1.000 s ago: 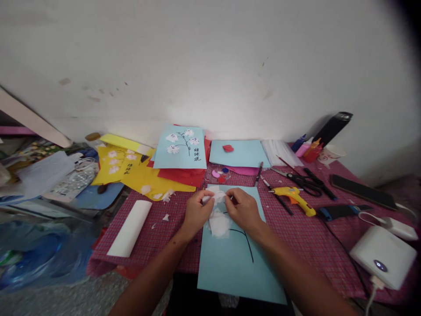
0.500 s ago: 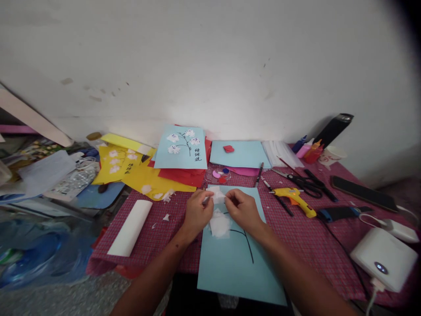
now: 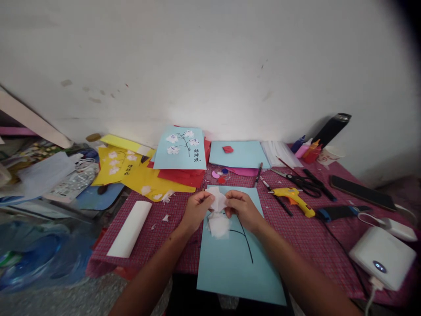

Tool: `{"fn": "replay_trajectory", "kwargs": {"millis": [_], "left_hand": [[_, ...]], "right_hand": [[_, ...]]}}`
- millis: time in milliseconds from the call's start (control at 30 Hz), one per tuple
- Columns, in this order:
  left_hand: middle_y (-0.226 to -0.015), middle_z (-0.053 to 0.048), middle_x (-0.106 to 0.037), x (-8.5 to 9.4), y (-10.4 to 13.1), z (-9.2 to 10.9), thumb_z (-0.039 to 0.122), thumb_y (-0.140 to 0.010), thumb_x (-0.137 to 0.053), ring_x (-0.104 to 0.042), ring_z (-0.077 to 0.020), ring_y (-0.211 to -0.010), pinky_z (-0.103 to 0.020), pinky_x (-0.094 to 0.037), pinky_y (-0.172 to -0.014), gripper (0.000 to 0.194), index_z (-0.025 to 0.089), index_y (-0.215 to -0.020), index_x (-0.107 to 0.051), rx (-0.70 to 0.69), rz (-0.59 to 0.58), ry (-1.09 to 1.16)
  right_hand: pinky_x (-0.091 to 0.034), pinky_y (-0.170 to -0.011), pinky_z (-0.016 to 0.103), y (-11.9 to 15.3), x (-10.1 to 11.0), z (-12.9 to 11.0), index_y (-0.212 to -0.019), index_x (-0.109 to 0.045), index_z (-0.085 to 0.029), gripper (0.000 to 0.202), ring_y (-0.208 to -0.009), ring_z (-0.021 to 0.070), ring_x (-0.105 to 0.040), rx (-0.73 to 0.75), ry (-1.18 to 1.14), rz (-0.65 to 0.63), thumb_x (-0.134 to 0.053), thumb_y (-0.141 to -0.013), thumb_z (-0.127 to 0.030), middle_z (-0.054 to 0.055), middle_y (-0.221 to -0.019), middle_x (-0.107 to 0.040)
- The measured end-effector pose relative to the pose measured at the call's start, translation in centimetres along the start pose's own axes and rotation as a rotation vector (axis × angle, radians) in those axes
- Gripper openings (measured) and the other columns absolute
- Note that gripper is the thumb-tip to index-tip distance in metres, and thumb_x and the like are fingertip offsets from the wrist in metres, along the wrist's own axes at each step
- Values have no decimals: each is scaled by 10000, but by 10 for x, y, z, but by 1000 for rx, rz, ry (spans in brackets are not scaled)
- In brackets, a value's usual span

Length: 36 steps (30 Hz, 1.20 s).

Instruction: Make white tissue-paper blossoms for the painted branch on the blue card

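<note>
Probably white tissue (image 3: pixel 217 199) in two-handed grip (image 3: pixel 194 211) (image 3: pixel 243 210)

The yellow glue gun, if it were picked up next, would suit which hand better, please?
Probably the right hand: the yellow glue gun lies on that side, closer than to the left hand. Both hands' fingers hold the white paper piece, though.

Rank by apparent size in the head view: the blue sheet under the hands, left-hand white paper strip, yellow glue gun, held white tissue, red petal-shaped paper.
1. Blue sheet
2. White paper strip
3. Yellow glue gun and held white tissue: too alike to rank, tissue partly covered
4. Red petal-shaped paper
</note>
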<state>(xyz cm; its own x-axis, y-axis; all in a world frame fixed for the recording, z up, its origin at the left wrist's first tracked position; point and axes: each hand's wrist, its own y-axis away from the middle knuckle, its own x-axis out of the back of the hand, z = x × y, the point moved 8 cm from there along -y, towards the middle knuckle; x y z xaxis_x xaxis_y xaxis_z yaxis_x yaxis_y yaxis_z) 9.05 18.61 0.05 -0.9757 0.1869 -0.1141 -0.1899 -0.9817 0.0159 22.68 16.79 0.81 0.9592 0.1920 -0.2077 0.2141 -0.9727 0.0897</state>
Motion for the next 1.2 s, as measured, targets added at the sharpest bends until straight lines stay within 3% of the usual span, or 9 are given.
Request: {"fn": "replay_trajectory", "kwargs": {"millis": [100, 233, 367, 500, 800, 1000, 1200], "left_hand": [[-670, 11, -567, -4, 0, -6, 397, -745, -660, -512, -90, -565, -225, -466, -542, 261, 140, -744, -613, 58, -24, 125], [-667, 10, -553, -5, 0, -7, 402, -731, -677, -526, -93, -572, -230, -476, -537, 275, 137, -745, -607, 82, -27, 168], [-672, 7, -562, -5, 1, -6, 395, -713, -689, -533, -95, -584, -233, -487, -551, 270, 137, -733, -609, 95, -20, 163], [-666, 11, -561, -7, 1, -4, 397, -723, -684, -523, -86, -566, -230, -484, -551, 273, 133, -746, -619, 87, -40, 147], [-652, 0, -587, 0, 0, -5, 409, -762, -647, -521, -88, -551, -203, -423, -526, 274, 136, -767, -631, 45, -3, 66], [-648, 7, -583, 3, 1, 4, 384, -774, -623, -512, -98, -569, -202, -425, -539, 242, 144, -748, -637, -21, 39, -92], [-695, 1, -614, 11, 7, 27, 341, -806, -579, -521, -115, -620, -213, -397, -571, 198, 171, -768, -672, -206, 143, -471]], "right_hand": [[-384, -456, 224, -1, 2, 3, -729, -552, -173, 191, -443, 107, -495, -2, 30, 38, -578, -808, -345, -25, -537, -557], [-413, -501, 228, 0, -6, -6, -846, -571, -175, 253, -539, 111, -515, 120, 189, 16, -600, -818, -425, -9, -667, -579], [-384, -510, 217, 1, -7, -13, -811, -554, -183, 201, -587, 110, -475, 225, 391, 88, -663, -755, -342, -24, -690, -535], [-334, -498, 217, 1, 1, -12, -681, -545, -181, 123, -552, 106, -423, 239, 551, 204, -593, -767, -253, -45, -601, -473], [-357, -465, 220, 4, 15, -19, -709, -532, -189, 81, -479, 110, -460, 238, 285, 313, -565, -766, -236, -51, -530, -511], [-356, -459, 218, 6, 21, -25, -747, -547, -189, 63, -483, 108, -456, 270, 318, 343, -563, -773, -244, -48, -564, -510], [-376, -537, 240, 14, 27, -40, -795, -598, -185, 64, -574, 129, -492, 420, 681, 453, -551, -800, -227, -19, -646, -543]]}}
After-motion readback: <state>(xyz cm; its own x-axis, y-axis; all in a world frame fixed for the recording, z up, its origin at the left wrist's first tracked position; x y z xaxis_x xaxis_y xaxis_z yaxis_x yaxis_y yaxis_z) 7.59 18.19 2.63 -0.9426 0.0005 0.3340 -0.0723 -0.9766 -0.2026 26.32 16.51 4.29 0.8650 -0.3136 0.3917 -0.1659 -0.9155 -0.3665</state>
